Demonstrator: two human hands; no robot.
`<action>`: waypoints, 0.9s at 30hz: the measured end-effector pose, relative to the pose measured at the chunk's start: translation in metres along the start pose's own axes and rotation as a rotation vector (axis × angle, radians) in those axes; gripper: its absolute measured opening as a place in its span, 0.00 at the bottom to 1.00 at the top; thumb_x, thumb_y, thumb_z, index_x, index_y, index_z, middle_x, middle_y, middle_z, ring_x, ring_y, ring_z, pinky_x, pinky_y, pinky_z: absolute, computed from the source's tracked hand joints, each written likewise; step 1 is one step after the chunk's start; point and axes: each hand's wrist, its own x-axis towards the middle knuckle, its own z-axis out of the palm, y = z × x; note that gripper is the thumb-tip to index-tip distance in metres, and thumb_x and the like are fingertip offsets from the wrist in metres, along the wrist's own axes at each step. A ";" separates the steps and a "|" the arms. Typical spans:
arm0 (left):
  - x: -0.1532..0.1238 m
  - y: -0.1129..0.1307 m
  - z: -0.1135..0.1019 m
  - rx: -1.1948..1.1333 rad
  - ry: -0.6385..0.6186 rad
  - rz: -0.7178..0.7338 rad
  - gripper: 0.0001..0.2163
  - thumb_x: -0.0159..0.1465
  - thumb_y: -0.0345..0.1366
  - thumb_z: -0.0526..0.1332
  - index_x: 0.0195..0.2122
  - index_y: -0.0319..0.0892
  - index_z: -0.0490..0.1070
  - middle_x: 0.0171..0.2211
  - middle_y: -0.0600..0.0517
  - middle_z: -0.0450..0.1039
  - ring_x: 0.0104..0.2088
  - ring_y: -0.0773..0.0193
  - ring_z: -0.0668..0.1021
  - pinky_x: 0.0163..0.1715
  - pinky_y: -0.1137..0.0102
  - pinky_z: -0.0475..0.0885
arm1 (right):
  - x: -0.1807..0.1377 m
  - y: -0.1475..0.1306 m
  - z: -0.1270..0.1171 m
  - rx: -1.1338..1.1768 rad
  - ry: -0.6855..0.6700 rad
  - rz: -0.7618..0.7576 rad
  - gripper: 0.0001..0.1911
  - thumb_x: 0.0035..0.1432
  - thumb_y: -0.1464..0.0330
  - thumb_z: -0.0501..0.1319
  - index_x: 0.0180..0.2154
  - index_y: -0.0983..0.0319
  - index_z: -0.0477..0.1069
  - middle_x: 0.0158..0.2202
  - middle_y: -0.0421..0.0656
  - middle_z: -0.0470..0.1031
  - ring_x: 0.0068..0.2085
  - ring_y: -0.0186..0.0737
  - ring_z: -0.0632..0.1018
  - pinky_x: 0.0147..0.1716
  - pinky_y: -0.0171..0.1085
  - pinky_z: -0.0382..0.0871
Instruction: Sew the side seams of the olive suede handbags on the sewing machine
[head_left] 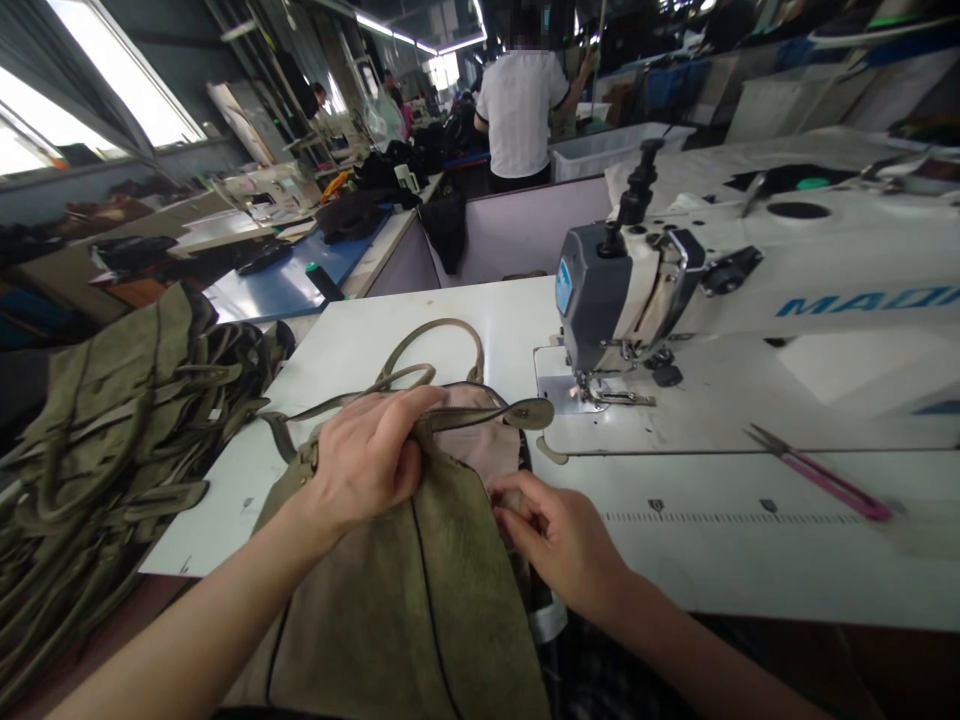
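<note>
An olive-green bag (420, 590) with looped handles lies on the white sewing table (675, 540) in front of me, its pale pink lining showing at the open top. My left hand (367, 460) is closed over the bag's top edge beside a strap. My right hand (559, 535) pinches the bag's right edge, fingers curled on the fabric. The sewing machine's needle head (600, 310) stands just right of the bag, apart from both hands.
A pile of similar olive bags (112, 420) sits on the left. Pink thread snips (821, 475) lie on the machine bed at the right. A black thread cone (324, 283) stands behind. A person in a white shirt (519, 115) stands at the back.
</note>
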 end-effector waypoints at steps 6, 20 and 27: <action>0.041 -0.024 0.053 0.155 -0.533 0.034 0.20 0.65 0.25 0.47 0.57 0.42 0.63 0.35 0.47 0.72 0.32 0.59 0.75 0.38 0.63 0.67 | -0.005 0.007 0.005 -0.200 -0.059 -0.042 0.08 0.52 0.76 0.58 0.34 0.61 0.72 0.24 0.39 0.74 0.25 0.38 0.73 0.25 0.32 0.57; 0.023 -0.005 0.122 -0.569 -0.554 0.099 0.10 0.68 0.36 0.51 0.39 0.42 0.70 0.48 0.47 0.71 0.50 0.59 0.72 0.55 0.61 0.62 | -0.002 0.006 0.000 -0.065 -0.022 0.041 0.14 0.54 0.78 0.55 0.38 0.62 0.75 0.29 0.42 0.77 0.28 0.39 0.76 0.26 0.32 0.62; 0.020 0.007 0.131 -0.526 -0.584 0.010 0.15 0.68 0.39 0.53 0.55 0.46 0.64 0.62 0.46 0.60 0.61 0.53 0.64 0.61 0.47 0.46 | -0.015 0.010 -0.007 -0.224 0.047 -0.235 0.18 0.57 0.78 0.49 0.44 0.65 0.73 0.35 0.49 0.75 0.36 0.44 0.75 0.34 0.38 0.69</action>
